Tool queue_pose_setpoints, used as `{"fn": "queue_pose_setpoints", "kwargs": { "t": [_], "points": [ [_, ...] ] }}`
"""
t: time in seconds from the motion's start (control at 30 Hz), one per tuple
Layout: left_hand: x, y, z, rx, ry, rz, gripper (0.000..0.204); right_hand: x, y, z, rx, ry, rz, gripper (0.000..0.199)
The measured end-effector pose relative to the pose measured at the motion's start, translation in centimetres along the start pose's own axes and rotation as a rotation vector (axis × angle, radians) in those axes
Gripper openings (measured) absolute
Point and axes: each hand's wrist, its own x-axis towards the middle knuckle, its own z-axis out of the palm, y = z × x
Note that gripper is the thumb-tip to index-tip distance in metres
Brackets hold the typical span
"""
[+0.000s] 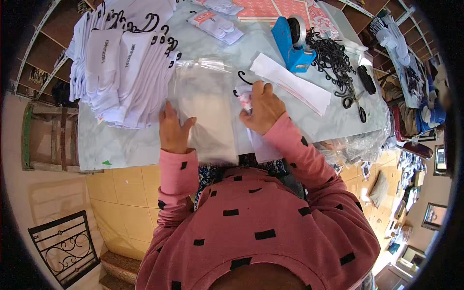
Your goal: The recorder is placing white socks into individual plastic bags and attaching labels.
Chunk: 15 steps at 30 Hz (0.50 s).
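A stack of clear plastic bags (209, 113) lies on the table in front of me. My left hand (175, 129) rests at the left edge of the bags, thumb and fingers apart. To the right of the bags, my right hand (265, 108) is closed around a white sock (263, 147) with a red-and-white label (245, 100). A black plastic hook (244, 77) sticks out beyond its fingers. The lower end of the sock reaches the table's near edge. My right palm hides part of it.
A large pile of white socks (123, 72) with black hooks stands at the left. Paper strips (290, 83), a blue tape dispenser (292, 46), a heap of black hooks (333, 60) and scissors (358, 104) lie to the right. Labelled socks (216, 26) and red printed sheets (273, 9) are at the back.
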Motion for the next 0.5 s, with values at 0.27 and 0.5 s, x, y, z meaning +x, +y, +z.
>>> {"fn": "queue_pose_setpoints", "kwargs": {
  "t": [0.27, 0.5],
  "points": [
    [0.6, -0.9, -0.8, -0.124, 0.061, 0.058, 0.034, 1.6, 7.6, -2.6, 1.088, 0.213, 0.022, 0.035],
    [0.1, 0.7, -2.2, -0.15, -0.172, -0.174, 0.024, 1.0, 6.2, -4.8, 1.471, -0.068, 0.177, 0.027]
  ]
}}
